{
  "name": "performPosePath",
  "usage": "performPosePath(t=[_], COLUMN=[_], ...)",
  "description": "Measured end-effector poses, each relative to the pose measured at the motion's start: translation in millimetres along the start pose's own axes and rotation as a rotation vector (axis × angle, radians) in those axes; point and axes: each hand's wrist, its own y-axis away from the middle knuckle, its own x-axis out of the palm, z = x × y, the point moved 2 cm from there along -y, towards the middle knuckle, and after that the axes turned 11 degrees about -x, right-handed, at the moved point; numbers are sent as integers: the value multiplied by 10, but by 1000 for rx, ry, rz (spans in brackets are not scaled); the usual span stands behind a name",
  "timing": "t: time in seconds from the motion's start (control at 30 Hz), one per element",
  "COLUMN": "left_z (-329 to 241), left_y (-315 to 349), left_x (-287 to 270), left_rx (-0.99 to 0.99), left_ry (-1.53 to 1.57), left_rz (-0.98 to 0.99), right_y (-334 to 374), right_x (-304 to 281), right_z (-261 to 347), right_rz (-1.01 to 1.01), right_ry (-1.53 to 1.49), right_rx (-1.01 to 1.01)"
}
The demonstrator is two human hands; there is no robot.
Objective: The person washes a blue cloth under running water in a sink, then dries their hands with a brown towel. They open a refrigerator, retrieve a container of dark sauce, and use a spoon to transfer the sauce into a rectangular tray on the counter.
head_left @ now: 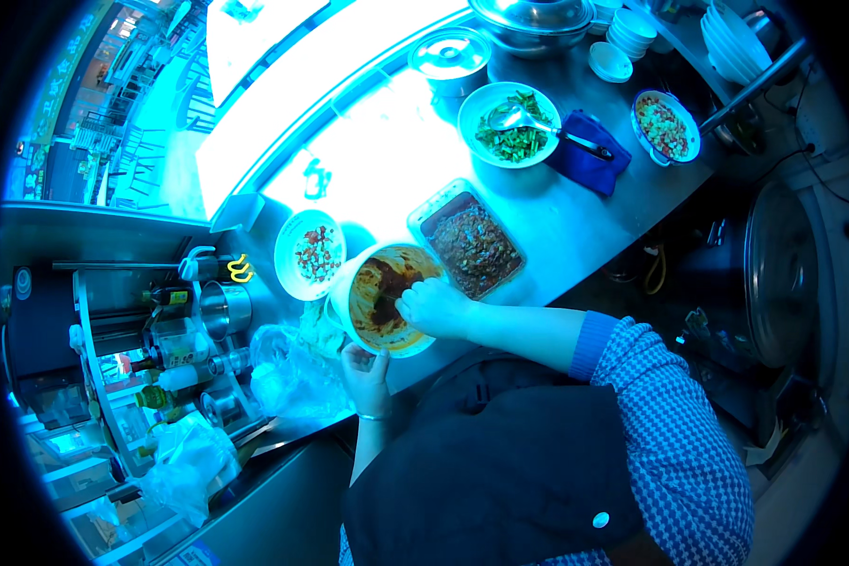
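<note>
A white tub stands tilted at the near edge of the metal counter, its inside smeared with reddish-brown sauce. My left hand grips the tub low on its near side, thumb against the wall. Over the tub's right part, my right hand is closed, knuckles up; whatever its fingers hold is hidden below them. Right behind the tub sits a rectangular tray of dark chopped food. To the left is a white bowl with some diced reddish and pale bits.
Farther back stand a bowl of green vegetables with a metal spoon, a blue cloth, a bowl of diced food, a lidded pot and stacked bowls. Plastic bags and shelves with bottles lie left.
</note>
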Motion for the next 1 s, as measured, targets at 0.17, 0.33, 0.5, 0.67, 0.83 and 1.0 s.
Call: performPosePath(t=[0.17,0.33,0.5,0.67,0.83,1.0], left_z=[-77,-210,-356,-446,-535,-552], left_y=[-8,-47,28,47,21,-58], left_x=[82,124,260,323,388,485], left_rx=[39,69,70,148,189,266], left_ry=[-23,-28,-66,-124,-178,-236], left_rz=[29,55,76,134,147,157], right_y=[-82,6,43,66,207,324], right_x=[-117,-58,-173,-270,-353,-544], right_z=[-176,-258,-251,-324,-214,-195], right_rz=[-186,-13,-54,-176,-133,-293], right_ry=[196,142,-91,11,-81,-92], right_rx=[-114,-82,181,223,231,219])
